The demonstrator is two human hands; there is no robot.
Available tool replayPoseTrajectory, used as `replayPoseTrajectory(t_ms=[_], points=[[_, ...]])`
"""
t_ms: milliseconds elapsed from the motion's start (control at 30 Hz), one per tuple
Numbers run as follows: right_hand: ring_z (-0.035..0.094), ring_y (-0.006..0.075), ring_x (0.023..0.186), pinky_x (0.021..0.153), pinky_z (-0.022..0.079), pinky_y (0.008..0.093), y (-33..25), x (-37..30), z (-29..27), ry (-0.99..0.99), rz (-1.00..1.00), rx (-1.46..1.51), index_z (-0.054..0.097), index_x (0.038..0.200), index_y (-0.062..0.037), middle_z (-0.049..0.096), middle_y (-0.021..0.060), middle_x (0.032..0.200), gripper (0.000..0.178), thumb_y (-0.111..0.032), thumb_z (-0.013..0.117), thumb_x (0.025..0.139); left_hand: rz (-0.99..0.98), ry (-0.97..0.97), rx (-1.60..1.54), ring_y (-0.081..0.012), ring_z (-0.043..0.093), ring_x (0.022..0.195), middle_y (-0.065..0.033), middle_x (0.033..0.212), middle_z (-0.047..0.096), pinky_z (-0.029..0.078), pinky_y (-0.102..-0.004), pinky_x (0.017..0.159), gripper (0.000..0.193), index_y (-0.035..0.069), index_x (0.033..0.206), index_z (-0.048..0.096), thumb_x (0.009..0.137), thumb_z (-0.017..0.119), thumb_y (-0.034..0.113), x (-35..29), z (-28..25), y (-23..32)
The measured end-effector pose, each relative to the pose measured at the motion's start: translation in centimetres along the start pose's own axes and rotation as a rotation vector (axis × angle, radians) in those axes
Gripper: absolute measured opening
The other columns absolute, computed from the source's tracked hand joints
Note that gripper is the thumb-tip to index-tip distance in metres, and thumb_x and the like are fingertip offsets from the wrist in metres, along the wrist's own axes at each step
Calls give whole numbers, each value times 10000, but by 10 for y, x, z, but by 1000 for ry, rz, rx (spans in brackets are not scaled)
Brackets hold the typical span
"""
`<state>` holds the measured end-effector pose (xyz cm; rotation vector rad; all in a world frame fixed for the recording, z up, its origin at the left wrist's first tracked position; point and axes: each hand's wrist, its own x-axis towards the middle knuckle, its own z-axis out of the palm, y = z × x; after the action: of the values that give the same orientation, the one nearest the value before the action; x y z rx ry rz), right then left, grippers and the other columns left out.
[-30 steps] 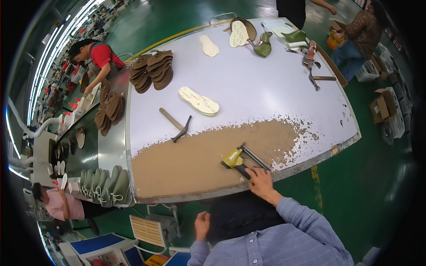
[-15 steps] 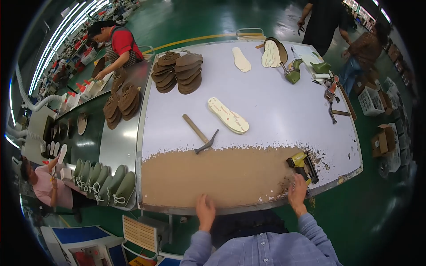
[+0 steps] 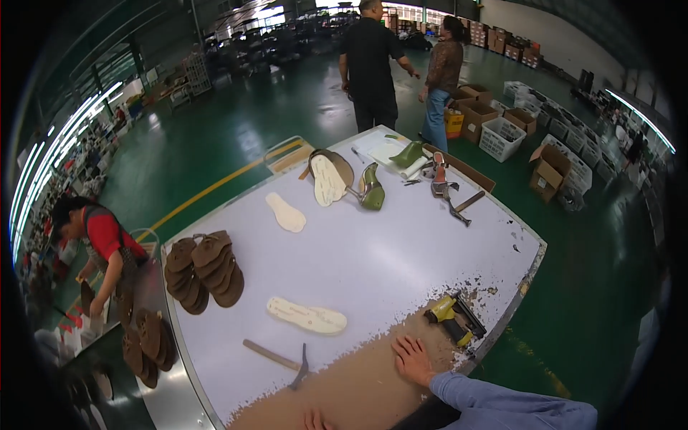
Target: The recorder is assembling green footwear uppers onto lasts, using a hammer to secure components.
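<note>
My right hand (image 3: 413,360) rests flat on the bare brown patch (image 3: 351,380) at the near side of the table, fingers stretched out, holding nothing. Just beyond and to its right lies a yellow-and-black staple gun (image 3: 445,310), apart from the fingers. Only the fingers of my left hand (image 3: 315,421) show at the lower edge, lying on the brown patch with nothing visible in them. A wooden-handled hammer (image 3: 269,353) lies nearest that hand. Past the hammer is a cream printed insole (image 3: 308,316), flat on the white tabletop (image 3: 373,265).
Stacked brown shoe uppers (image 3: 215,269) stand at the left. At the back lie a plain insole (image 3: 285,213), green shoe pieces (image 3: 371,188) and a second hammer (image 3: 459,209). A person in red (image 3: 107,240) works at the left; two people stand beyond, near boxes and crates (image 3: 500,137).
The view has swung up and to the right. My right hand has moved left, away from the staple gun. My left hand is now mostly below the lower edge.
</note>
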<state>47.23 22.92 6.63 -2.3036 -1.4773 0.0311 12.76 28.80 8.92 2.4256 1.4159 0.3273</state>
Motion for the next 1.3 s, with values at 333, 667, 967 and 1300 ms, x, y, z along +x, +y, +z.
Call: replayPoseTrajectory(t_ms=[333,667,967,1300], points=[[423,299,1234,1032,307,518,-7,5,-7,4,25,-20,554,1216,-167,490,93,1313,389,-240,548,834,-67,185,-151,-393,571,914,-200,1012,596,469,-458,802,207,56,1018,566,841,533,159,63,14,-51],[401,305,1255,1062,261,523,-7,1,-1,-44,20,80,570,1186,-136,485,99,1326,387,-225,543,811,-480,60,16,-437,474,1076,-252,1123,517,352,-550,929,346,21,1067,548,770,586,195,57,4,-55],[309,332,1341,1100,231,464,14,15,-9,-57,-74,-184,454,1324,-63,407,133,1411,432,-194,440,912,-807,284,279,-350,268,1361,-135,1476,317,153,-597,1087,566,106,1392,381,874,507,296,-14,16,-48],[312,312,1343,1101,223,452,11,6,6,-74,-144,-161,451,1328,-60,390,117,1431,430,-217,416,929,-931,300,234,-383,228,1371,-127,1489,298,142,-592,1086,604,93,1406,360,869,499,333,-75,9,-18]])
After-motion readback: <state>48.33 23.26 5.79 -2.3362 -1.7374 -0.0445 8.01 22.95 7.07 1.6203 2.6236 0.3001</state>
